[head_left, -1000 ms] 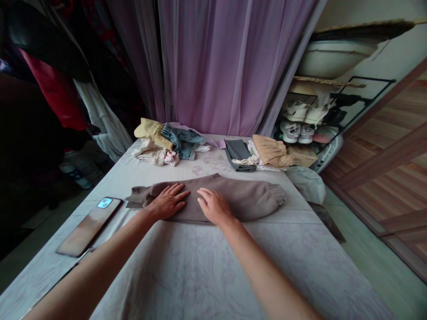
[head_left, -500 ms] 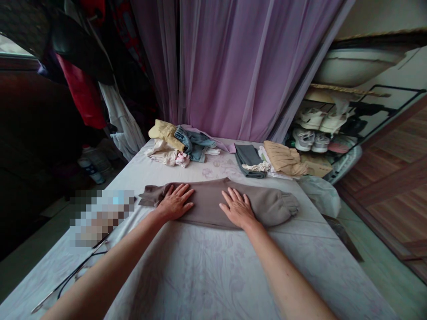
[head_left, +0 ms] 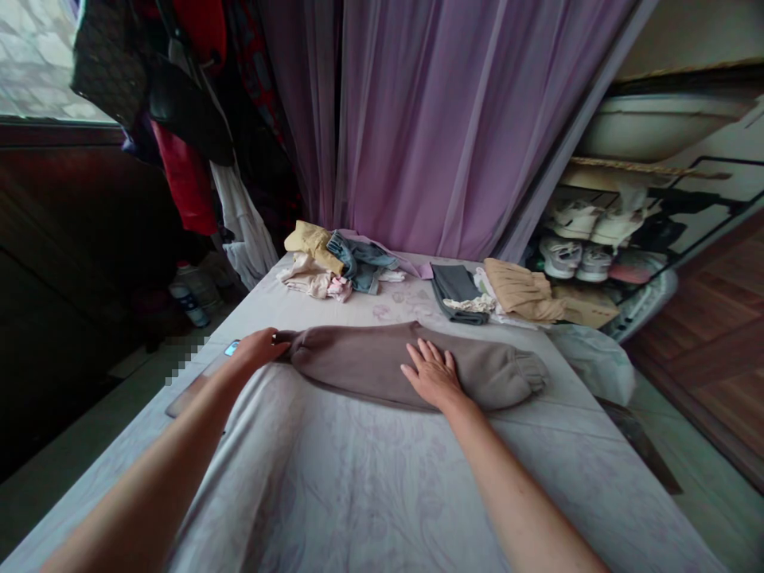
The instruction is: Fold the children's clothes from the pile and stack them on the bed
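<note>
The brown pants [head_left: 411,366] lie flat across the middle of the bed [head_left: 358,493]. The left hand [head_left: 258,348] has slid off the cloth to the left end and now pinches it there, grip closed on the pants. The right hand [head_left: 435,374] still rests flat and open on the middle, holding nothing. So the left end can be lifted. A phone [head_left: 203,374] sits just left, near the bed's edge. Piles of clothes [head_left: 334,267] lie at the far end. The near part of the bed is bare.
</note>
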A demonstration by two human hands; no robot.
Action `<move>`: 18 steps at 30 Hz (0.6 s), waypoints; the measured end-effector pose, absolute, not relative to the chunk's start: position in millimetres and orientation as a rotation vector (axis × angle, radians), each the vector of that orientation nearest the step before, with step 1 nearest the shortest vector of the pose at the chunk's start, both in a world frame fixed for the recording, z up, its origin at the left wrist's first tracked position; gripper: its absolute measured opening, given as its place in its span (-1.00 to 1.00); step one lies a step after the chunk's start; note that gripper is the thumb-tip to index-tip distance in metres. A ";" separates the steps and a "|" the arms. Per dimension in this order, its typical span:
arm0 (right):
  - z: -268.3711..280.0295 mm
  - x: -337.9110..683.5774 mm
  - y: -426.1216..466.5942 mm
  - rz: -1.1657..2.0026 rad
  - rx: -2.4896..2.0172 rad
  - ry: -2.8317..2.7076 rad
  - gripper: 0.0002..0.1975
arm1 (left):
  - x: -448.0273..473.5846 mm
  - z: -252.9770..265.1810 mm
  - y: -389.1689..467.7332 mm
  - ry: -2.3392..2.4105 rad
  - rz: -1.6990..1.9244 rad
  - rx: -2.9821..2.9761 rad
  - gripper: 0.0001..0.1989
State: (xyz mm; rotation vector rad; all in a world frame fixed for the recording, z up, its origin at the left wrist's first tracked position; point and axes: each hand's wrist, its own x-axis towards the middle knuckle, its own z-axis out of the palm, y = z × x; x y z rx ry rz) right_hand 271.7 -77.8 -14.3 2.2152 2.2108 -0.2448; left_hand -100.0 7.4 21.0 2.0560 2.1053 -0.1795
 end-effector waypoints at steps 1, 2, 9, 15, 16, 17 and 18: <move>-11.8 266.9 -78.1 -0.253 2.213 2.227 -0.40 | -97.2 22.5 7.9 2.112 -0.214 2.037 -0.51; -9.4 261.2 -78.3 -0.256 2.206 2.259 -0.39 | -94.5 24.4 9.0 2.117 -0.243 2.015 -0.51; -7.4 229.4 -78.6 -0.356 2.112 2.425 -0.38 | -89.0 36.5 15.7 2.064 -0.287 1.969 -0.57; -10.1 236.1 -69.3 -0.408 2.074 2.429 -0.38 | -78.6 34.7 -1.1 2.219 0.230 2.117 -0.51; -9.4 237.5 -65.3 -0.393 2.089 2.426 -0.38 | -70.0 33.8 -3.3 2.196 0.408 2.200 -0.47; -8.6 238.6 -60.7 -0.374 2.105 2.423 -0.38 | -58.7 32.6 -4.8 2.107 0.551 2.298 -0.45; -8.0 239.5 -56.0 -0.354 2.117 2.422 -0.38 | -44.9 30.5 -5.6 1.962 0.635 2.396 -0.46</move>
